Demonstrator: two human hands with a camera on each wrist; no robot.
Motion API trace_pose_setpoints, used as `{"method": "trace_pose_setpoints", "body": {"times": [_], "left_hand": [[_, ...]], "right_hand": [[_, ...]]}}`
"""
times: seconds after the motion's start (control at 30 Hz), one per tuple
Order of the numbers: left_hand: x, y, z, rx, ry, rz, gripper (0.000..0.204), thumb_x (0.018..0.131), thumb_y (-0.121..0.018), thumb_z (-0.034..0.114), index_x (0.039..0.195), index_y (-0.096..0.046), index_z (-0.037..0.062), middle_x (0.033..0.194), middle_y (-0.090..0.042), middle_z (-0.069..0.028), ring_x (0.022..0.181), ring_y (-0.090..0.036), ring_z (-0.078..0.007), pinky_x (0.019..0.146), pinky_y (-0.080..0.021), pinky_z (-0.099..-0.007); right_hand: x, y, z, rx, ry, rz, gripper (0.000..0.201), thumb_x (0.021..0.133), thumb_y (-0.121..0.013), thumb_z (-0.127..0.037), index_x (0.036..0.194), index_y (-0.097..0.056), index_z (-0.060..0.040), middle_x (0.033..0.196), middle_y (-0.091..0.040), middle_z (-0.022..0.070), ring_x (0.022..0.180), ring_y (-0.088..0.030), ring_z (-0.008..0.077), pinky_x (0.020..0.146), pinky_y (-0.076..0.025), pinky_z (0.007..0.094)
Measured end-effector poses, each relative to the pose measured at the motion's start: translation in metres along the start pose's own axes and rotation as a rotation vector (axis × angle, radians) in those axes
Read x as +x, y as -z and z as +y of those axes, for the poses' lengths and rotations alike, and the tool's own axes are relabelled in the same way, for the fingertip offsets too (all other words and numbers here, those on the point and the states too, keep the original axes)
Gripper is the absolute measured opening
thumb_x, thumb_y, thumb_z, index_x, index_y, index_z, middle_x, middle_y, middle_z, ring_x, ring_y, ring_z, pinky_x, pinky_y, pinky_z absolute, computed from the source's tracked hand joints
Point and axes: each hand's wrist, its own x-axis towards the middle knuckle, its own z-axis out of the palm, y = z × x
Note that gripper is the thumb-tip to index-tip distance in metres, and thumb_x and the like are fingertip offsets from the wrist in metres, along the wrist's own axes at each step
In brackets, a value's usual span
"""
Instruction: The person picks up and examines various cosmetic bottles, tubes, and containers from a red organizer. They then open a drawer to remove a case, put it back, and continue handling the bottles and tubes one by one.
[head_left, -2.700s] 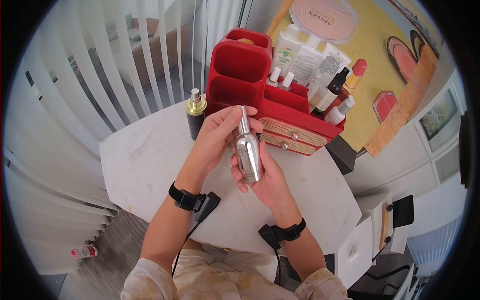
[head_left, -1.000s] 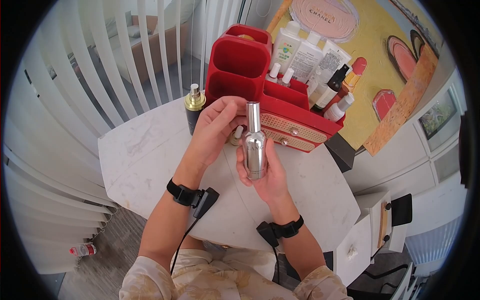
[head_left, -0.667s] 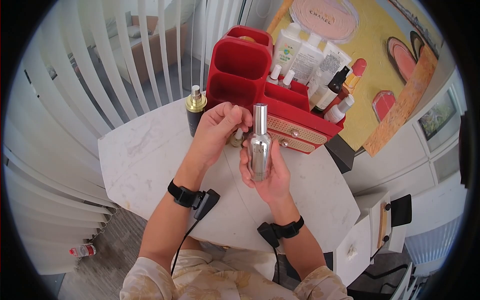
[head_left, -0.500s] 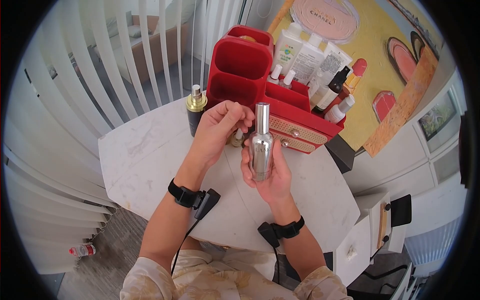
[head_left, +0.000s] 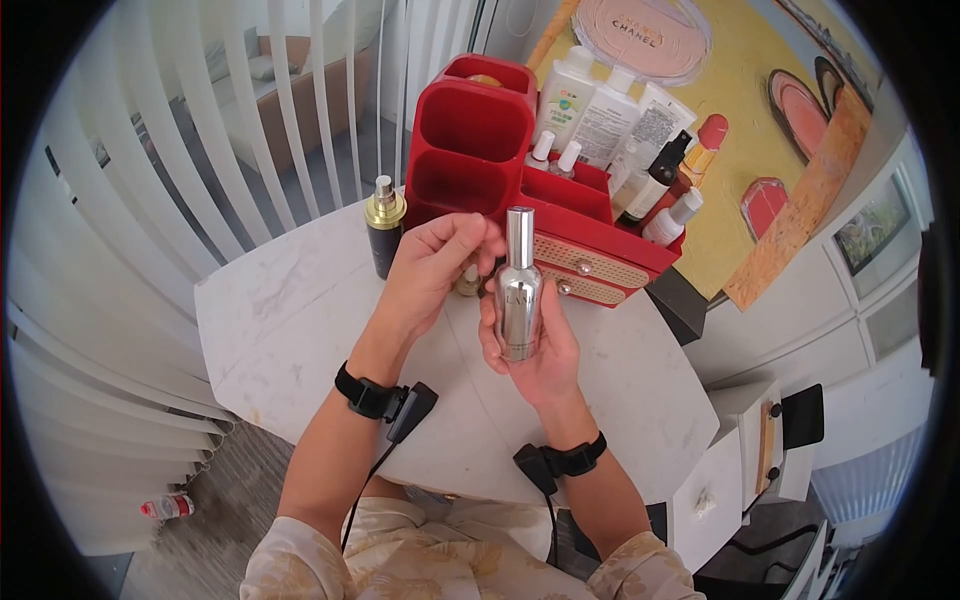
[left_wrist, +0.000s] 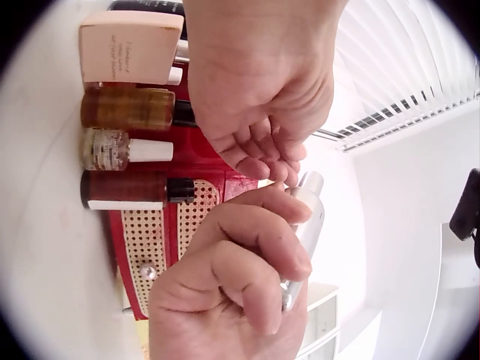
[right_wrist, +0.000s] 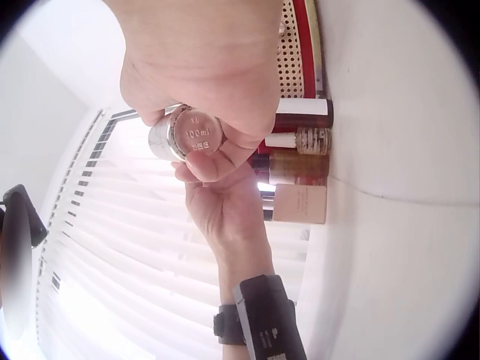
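My right hand holds a shiny silver spray bottle by its body, with the tall capped end pointing away from me and lettering toward the head camera. The right wrist view shows the bottle's base, embossed with "100ml". Beside the cap is my left hand, its fingers loosely curled and nothing visible in them. From the left wrist, this left hand sits close to the bottle's silver side. Behind the left fingers, a small bottle stands partly hidden on the table.
A red organizer with woven drawer fronts and several bottles stands at the back. Left of it is a black bottle with a gold collar. Along the organizer's front stand a pink box-shaped bottle, an amber bottle and a dark red bottle.
My left hand has come away from the bottle's cap and curled its fingers beside it. The right hand has moved the bottle slightly right and turned it straighter. Lately both hands barely move.
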Motion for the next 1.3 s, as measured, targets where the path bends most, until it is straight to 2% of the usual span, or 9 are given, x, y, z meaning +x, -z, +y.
{"method": "trace_pose_setpoints", "body": {"times": [0.2, 0.3, 0.4, 0.6, 0.7, 0.8, 0.9, 1.0, 1.3], "left_hand": [[0.003, 0.026, -0.009, 0.165, 0.027, -0.077, 0.022, 0.105, -0.061, 0.025, 0.100, -0.070, 0.0046, 0.084, -0.068, -0.0004, 0.072, -0.059, -0.0078, 0.068, -0.049, -0.0229], [0.006, 0.034, -0.008, -0.011, 0.050, -0.176, 0.018, 0.101, -0.067, 0.020, 0.103, -0.070, 0.0032, 0.083, -0.068, -0.0009, 0.071, -0.059, -0.0078, 0.068, -0.050, -0.0233], [0.002, -0.007, 0.001, -0.005, -0.006, 0.115, 0.018, 0.098, -0.072, 0.020, 0.096, -0.070, 0.0026, 0.076, -0.069, -0.0018, 0.065, -0.057, -0.0052, 0.062, -0.045, -0.0203], [0.001, 0.015, -0.006, 0.193, 0.021, 0.019, 0.024, 0.105, -0.061, 0.025, 0.087, -0.063, 0.0089, 0.077, -0.063, 0.0007, 0.069, -0.055, -0.0070, 0.065, -0.045, -0.0236], [0.003, 0.020, -0.007, 0.073, 0.025, -0.047, 0.019, 0.103, -0.064, 0.022, 0.089, -0.064, 0.0088, 0.080, -0.064, 0.0007, 0.070, -0.055, -0.0071, 0.066, -0.045, -0.0234], [0.002, 0.006, -0.003, 0.067, 0.038, 0.027, 0.021, 0.104, -0.063, 0.023, 0.088, -0.063, 0.0095, 0.080, -0.063, 0.0010, 0.073, -0.056, -0.0073, 0.068, -0.045, -0.0232], [0.001, -0.004, -0.003, 0.086, -0.017, 0.093, 0.021, 0.102, -0.067, 0.023, 0.093, -0.068, 0.0047, 0.080, -0.065, 0.0004, 0.072, -0.056, -0.0054, 0.066, -0.044, -0.0211], [0.004, 0.018, -0.010, 0.172, -0.020, -0.043, 0.024, 0.106, -0.059, 0.028, 0.097, -0.066, 0.0072, 0.086, -0.065, 0.0004, 0.079, -0.059, -0.0092, 0.076, -0.048, -0.0254], [-0.001, 0.017, -0.009, 0.089, 0.008, -0.120, 0.034, 0.104, -0.061, 0.033, 0.121, -0.068, 0.0039, 0.105, -0.071, -0.0032, 0.096, -0.064, -0.0112, 0.085, -0.051, -0.0290]], "right_hand": [[0.000, -0.001, -0.001, -0.007, 0.010, -0.006, 0.059, 0.110, -0.025, -0.054, 0.131, -0.053, -0.0058, 0.097, -0.063, 0.0060, 0.069, -0.057, 0.0132, 0.053, -0.041, 0.0264], [0.000, -0.002, -0.001, -0.004, 0.009, 0.004, 0.060, 0.110, -0.025, -0.054, 0.131, -0.053, -0.0056, 0.096, -0.063, 0.0060, 0.069, -0.057, 0.0132, 0.053, -0.041, 0.0265], [0.000, 0.003, 0.002, 0.003, 0.012, -0.001, 0.062, 0.110, -0.024, -0.055, 0.132, -0.053, -0.0051, 0.097, -0.062, 0.0081, 0.068, -0.057, 0.0149, 0.051, -0.041, 0.0276], [0.001, 0.003, 0.001, -0.011, 0.023, 0.004, 0.063, 0.109, -0.024, -0.055, 0.133, -0.053, -0.0048, 0.098, -0.062, 0.0091, 0.067, -0.057, 0.0161, 0.050, -0.041, 0.0284], [0.000, 0.003, 0.001, -0.013, 0.025, 0.007, 0.062, 0.109, -0.024, -0.055, 0.133, -0.053, -0.0050, 0.099, -0.062, 0.0091, 0.067, -0.057, 0.0162, 0.050, -0.041, 0.0285], [0.000, 0.005, 0.001, -0.019, 0.026, -0.002, 0.061, 0.109, -0.024, -0.055, 0.134, -0.052, -0.0056, 0.100, -0.063, 0.0093, 0.068, -0.057, 0.0166, 0.051, -0.041, 0.0286], [0.002, 0.009, 0.004, -0.034, 0.035, -0.017, 0.060, 0.110, -0.025, -0.054, 0.134, -0.052, -0.0063, 0.102, -0.063, 0.0095, 0.069, -0.058, 0.0171, 0.051, -0.041, 0.0288], [0.003, 0.007, 0.004, -0.062, 0.061, 0.000, 0.058, 0.110, -0.026, -0.052, 0.134, -0.051, -0.0067, 0.104, -0.063, 0.0095, 0.070, -0.058, 0.0176, 0.052, -0.041, 0.0289], [0.001, 0.004, 0.005, -0.067, 0.014, -0.007, 0.052, 0.111, -0.030, -0.050, 0.126, -0.054, -0.0059, 0.096, -0.066, 0.0075, 0.066, -0.059, 0.0130, 0.049, -0.039, 0.0255]]}}
